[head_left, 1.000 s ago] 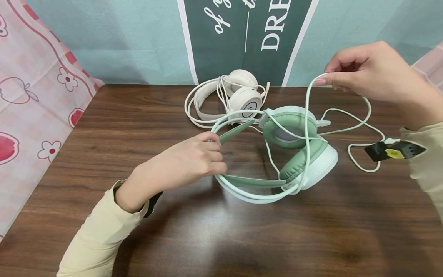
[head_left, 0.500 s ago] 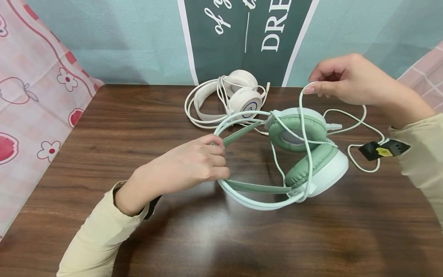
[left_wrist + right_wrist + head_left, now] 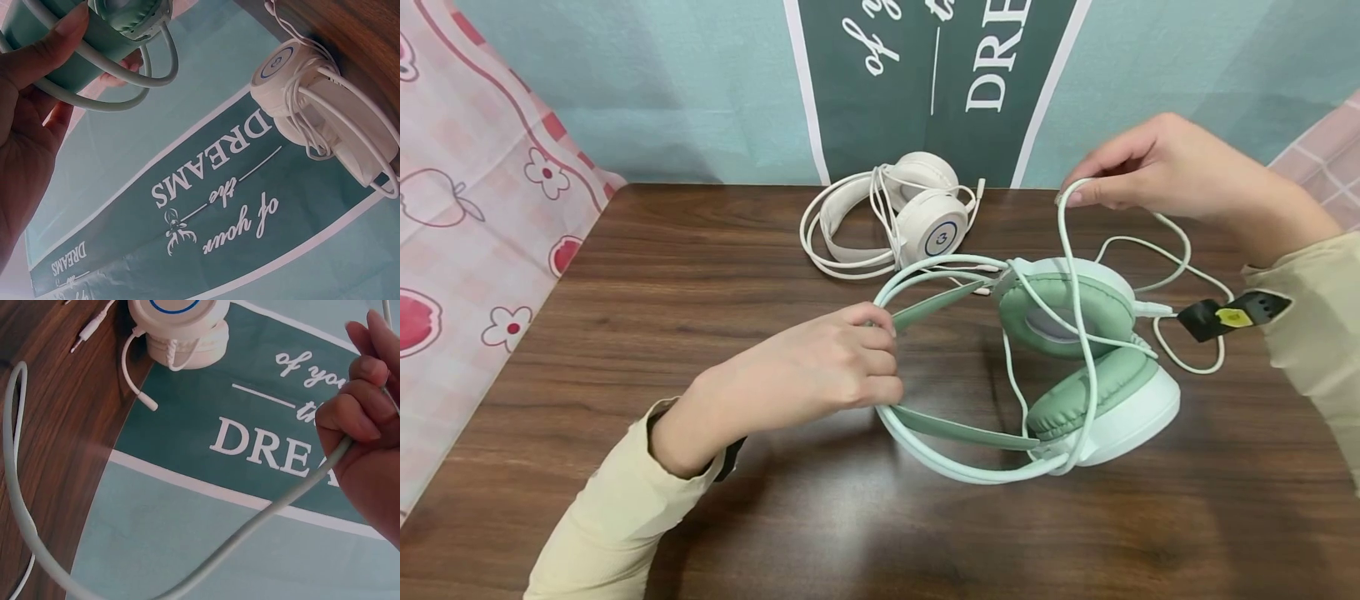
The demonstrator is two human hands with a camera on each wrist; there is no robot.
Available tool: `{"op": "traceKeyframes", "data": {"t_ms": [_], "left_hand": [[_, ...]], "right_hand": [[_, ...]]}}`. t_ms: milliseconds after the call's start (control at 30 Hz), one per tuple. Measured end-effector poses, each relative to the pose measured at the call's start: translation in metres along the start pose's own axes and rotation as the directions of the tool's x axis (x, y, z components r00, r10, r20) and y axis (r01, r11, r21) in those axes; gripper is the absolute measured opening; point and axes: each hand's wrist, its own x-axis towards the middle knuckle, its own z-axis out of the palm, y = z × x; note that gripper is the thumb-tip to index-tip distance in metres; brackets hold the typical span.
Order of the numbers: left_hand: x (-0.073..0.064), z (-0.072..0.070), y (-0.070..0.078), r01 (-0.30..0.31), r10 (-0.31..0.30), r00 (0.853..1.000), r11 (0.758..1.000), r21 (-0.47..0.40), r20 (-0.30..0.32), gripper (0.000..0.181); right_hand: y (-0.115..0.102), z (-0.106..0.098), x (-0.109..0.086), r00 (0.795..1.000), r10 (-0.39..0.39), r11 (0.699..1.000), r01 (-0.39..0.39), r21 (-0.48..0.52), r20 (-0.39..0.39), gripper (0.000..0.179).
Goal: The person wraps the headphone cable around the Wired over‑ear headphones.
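My left hand grips a pale green headset by the top of its headband, the ear cups pointing right above the wooden table. In the left wrist view, the thumb lies over the wide green band and the thin outer hoops. A pale cable crosses in front of the ear cups and around the headset. My right hand, raised behind the cups, pinches that cable between thumb and fingers. From the right wrist view, the cable runs out of the curled right hand in a wide loop.
A white headset with its cable wound round it lies at the table's back edge, behind the green one. More pale cable lies on the table at right. A printed cloth hangs behind the table.
My left hand has turned the headset so its ear cups swing right and toward the front. My right hand has come left and down, still holding the cable.
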Motion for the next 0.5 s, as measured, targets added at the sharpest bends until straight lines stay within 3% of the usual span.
{"op": "traceKeyframes", "data": {"t_ms": [67, 200, 333, 400, 500], "left_hand": [[0.000, 0.000, 0.000, 0.000, 0.000, 1.000, 1.000, -0.003, 0.001, 0.024], [-0.002, 0.002, -0.001, 0.002, -0.002, 1.000, 1.000, -0.005, 0.004, 0.024], [-0.003, 0.004, -0.002, 0.011, -0.011, 1.000, 1.000, -0.012, 0.001, 0.024], [-0.003, 0.005, -0.002, 0.015, -0.015, 1.000, 1.000, -0.014, -0.001, 0.024], [-0.002, 0.005, -0.003, 0.012, -0.012, 1.000, 1.000, -0.006, 0.000, 0.024]], "right_hand": [[0.002, -0.001, 0.000, 0.999, -0.011, 1.000, 0.011, -0.012, 0.041, 0.013], [0.006, -0.002, 0.000, 0.981, -0.146, 0.981, 0.160, -0.107, 0.126, 0.024], [0.010, 0.000, 0.002, 0.964, -0.244, 0.957, 0.258, -0.136, 0.108, 0.028], [0.012, 0.001, 0.002, 0.977, -0.205, 0.969, 0.212, -0.130, 0.063, 0.024], [0.014, 0.003, 0.003, 0.997, -0.076, 0.991, 0.074, -0.107, -0.012, 0.015]]}}
